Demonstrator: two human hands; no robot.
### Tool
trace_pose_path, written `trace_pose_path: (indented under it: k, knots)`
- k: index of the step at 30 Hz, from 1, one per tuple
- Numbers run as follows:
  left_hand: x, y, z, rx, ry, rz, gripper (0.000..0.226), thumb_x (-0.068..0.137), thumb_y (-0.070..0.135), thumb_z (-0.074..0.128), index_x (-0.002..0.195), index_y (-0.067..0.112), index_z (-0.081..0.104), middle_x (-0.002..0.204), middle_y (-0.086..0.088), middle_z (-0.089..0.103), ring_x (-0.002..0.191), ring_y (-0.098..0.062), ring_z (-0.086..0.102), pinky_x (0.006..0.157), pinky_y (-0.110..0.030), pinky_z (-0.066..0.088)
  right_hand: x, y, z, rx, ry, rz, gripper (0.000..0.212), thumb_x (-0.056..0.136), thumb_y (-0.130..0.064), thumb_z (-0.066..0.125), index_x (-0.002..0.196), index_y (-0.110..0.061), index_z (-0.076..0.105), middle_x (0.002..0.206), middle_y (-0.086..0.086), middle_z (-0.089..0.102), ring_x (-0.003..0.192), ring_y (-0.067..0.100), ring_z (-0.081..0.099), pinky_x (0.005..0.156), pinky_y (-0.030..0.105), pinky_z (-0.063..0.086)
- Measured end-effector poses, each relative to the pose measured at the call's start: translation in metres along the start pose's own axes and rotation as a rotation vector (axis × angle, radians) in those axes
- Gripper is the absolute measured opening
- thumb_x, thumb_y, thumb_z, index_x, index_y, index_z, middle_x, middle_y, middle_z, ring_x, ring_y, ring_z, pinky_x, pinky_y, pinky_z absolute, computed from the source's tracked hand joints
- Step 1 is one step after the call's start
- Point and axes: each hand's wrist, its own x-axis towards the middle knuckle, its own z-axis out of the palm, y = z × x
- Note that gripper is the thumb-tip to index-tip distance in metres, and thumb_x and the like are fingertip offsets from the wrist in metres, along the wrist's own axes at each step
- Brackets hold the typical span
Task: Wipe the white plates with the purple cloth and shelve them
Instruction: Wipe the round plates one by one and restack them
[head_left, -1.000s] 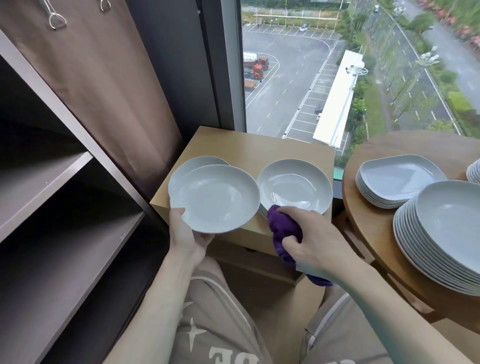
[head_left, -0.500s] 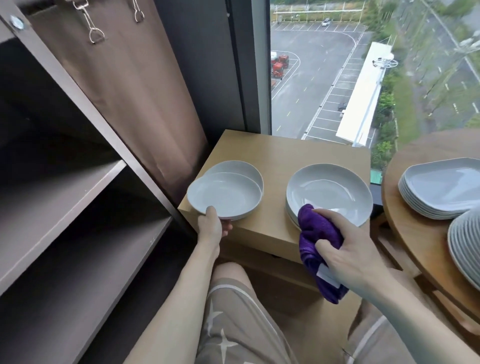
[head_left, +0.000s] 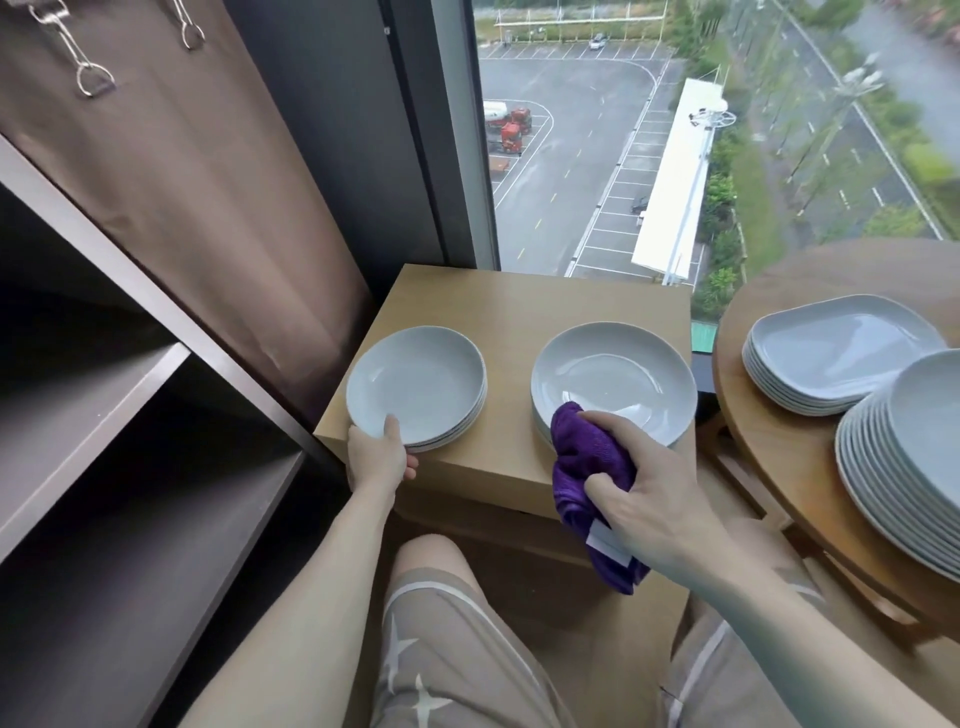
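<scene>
While the window (head_left: 597, 156) looks down on a car park, a small wooden table (head_left: 519, 306) sits against it, dark empty-looking shelves (head_left: 104, 395) to the left and a round table (head_left: 779, 441) with more stacked plates to the right. Two low stacks of white plates share the small table: the left stack (head_left: 415, 387) and the right stack (head_left: 613, 382), a little apart. Left hand (head_left: 378, 457) grips the near rim of the left stack's top plate, thumb on top, fingers curled under the edge. Right hand (head_left: 649, 499) clutches the bunched purple cloth (head_left: 587, 467), which touches the near rim of the right stack. Compared with half a second back, the plate held off-centre above the left stack now sits squarely on it!
</scene>
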Motion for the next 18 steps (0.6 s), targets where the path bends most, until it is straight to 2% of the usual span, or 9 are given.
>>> trace_pose_path:
  k: [3, 4, 6, 7, 9, 11, 13, 16, 18]
  knots:
    - [-0.002, 0.001, 0.004, 0.038, 0.025, -0.021, 0.053, 0.104, 0.051, 0.049, 0.135, 0.009, 0.045, 0.082, -0.014, 0.073, 0.053, -0.022, 0.064, 0.054, -0.03, 0.051, -0.004, 0.005, -0.006, 0.0, 0.012, 0.024, 0.054, 0.085, -0.007, 0.061, 0.122, -0.047, 0.058, 0.108, -0.032, 0.063, 0.106, -0.009, 0.055, 0.083, 0.007, 0.041]
    - [-0.004, 0.002, 0.006, 0.029, 0.04, -0.043, 0.06, 0.102, 0.056, 0.046, 0.137, 0.008, 0.043, 0.087, -0.014, 0.074, 0.059, -0.024, 0.067, 0.058, -0.031, 0.053, -0.005, 0.006, -0.008, 0.0, 0.021, 0.031, 0.056, 0.085, -0.007, 0.06, 0.12, -0.05, 0.057, 0.105, -0.033, 0.064, 0.105, -0.009, 0.056, 0.081, 0.006, 0.04]
    - [-0.014, 0.001, 0.012, -0.027, 0.09, -0.116, 0.067, 0.099, 0.061, 0.043, 0.139, 0.007, 0.039, 0.106, -0.011, 0.068, 0.086, -0.032, 0.068, 0.076, -0.039, 0.054, -0.006, 0.009, -0.013, -0.003, 0.038, 0.043, 0.057, 0.085, -0.006, 0.06, 0.115, -0.054, 0.056, 0.102, -0.035, 0.064, 0.102, -0.007, 0.058, 0.077, 0.002, 0.039]
    - [-0.022, 0.002, 0.014, -0.067, 0.12, -0.139, 0.06, 0.1, 0.055, 0.044, 0.136, 0.006, 0.04, 0.108, -0.008, 0.061, 0.095, -0.033, 0.062, 0.081, -0.04, 0.05, -0.007, 0.01, -0.016, -0.001, 0.044, 0.048, 0.057, 0.085, -0.006, 0.06, 0.114, -0.055, 0.056, 0.101, -0.036, 0.064, 0.101, -0.006, 0.059, 0.076, 0.002, 0.039]
    - [-0.044, 0.002, 0.021, -0.137, 0.146, -0.141, 0.032, 0.1, 0.035, 0.049, 0.117, 0.008, 0.047, 0.098, -0.003, 0.056, 0.091, -0.029, 0.054, 0.079, -0.038, 0.042, -0.007, 0.012, -0.021, 0.012, 0.054, 0.056, 0.058, 0.085, -0.005, 0.059, 0.11, -0.057, 0.055, 0.101, -0.036, 0.063, 0.099, -0.006, 0.059, 0.074, 0.002, 0.04]
    - [-0.067, -0.003, 0.036, -0.173, 0.029, -0.089, 0.012, 0.095, 0.024, 0.049, 0.094, 0.012, 0.052, 0.085, -0.001, 0.057, 0.082, -0.027, 0.054, 0.073, -0.036, 0.041, -0.006, 0.014, -0.025, 0.024, 0.066, 0.07, 0.057, 0.085, -0.004, 0.059, 0.108, -0.057, 0.056, 0.098, -0.03, 0.066, 0.097, -0.006, 0.059, 0.073, 0.002, 0.04]
    - [-0.09, -0.003, 0.054, -0.146, -0.202, -0.03, 0.017, 0.094, 0.021, 0.049, 0.079, 0.013, 0.051, 0.071, -0.003, 0.052, 0.07, -0.025, 0.05, 0.064, -0.034, 0.039, -0.005, 0.017, -0.029, 0.016, 0.074, 0.086, 0.054, 0.085, -0.006, 0.059, 0.109, -0.054, 0.056, 0.098, -0.026, 0.067, 0.094, -0.006, 0.059, 0.071, 0.004, 0.04]
    - [-0.122, 0.013, 0.081, -0.069, -0.475, 0.043, 0.031, 0.101, 0.033, 0.053, 0.079, 0.012, 0.057, 0.061, -0.002, 0.052, 0.056, -0.019, 0.05, 0.053, -0.029, 0.04, -0.005, 0.022, -0.035, 0.01, 0.09, 0.11, 0.052, 0.085, -0.008, 0.06, 0.118, -0.05, 0.058, 0.103, -0.022, 0.067, 0.094, -0.002, 0.06, 0.076, 0.013, 0.042]
    - [-0.136, 0.027, 0.096, -0.012, -0.532, 0.081, 0.04, 0.102, 0.043, 0.054, 0.08, 0.011, 0.062, 0.062, -0.002, 0.057, 0.052, -0.016, 0.054, 0.051, -0.026, 0.044, -0.007, 0.024, -0.038, 0.013, 0.1, 0.119, 0.052, 0.086, -0.008, 0.06, 0.121, -0.047, 0.058, 0.104, -0.021, 0.068, 0.094, 0.0, 0.061, 0.077, 0.015, 0.043]
